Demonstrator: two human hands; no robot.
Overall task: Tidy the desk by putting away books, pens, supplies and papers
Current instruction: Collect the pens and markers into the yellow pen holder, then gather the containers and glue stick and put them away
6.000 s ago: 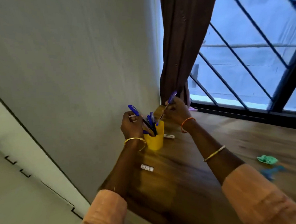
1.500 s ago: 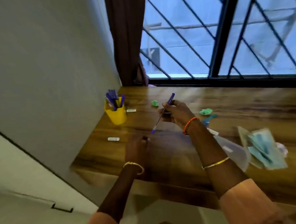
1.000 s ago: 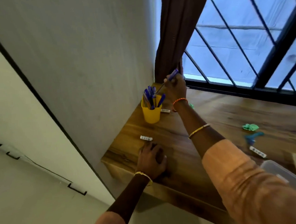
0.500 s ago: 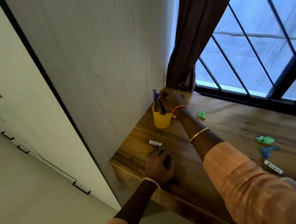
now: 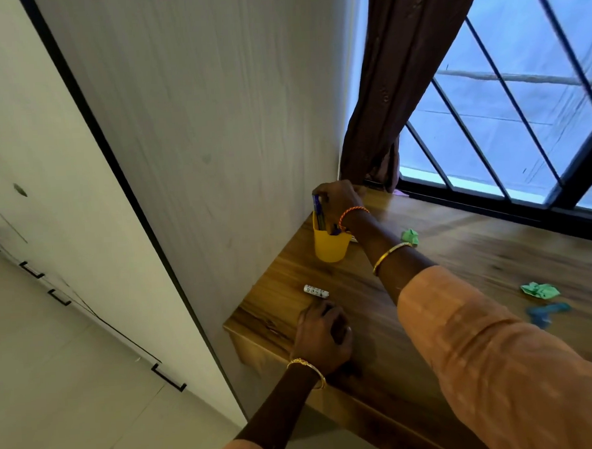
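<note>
Now the right hand (image 5: pixel 338 201) sits atop the yellow cup (image 5: pixel 330 246), its grip closed around the blue pens (image 5: pixel 318 216) inside; the left hand (image 5: pixel 323 339) rests curled on the counter (image 5: pixel 382 384), grip unclear.

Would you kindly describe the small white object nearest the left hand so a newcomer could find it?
Start at the wooden desk and go to its end by the wall. Between the yellow cup and the left hand lies a small white eraser. Unlike the green paper scraps, it is oblong with dark printed marks.
</note>
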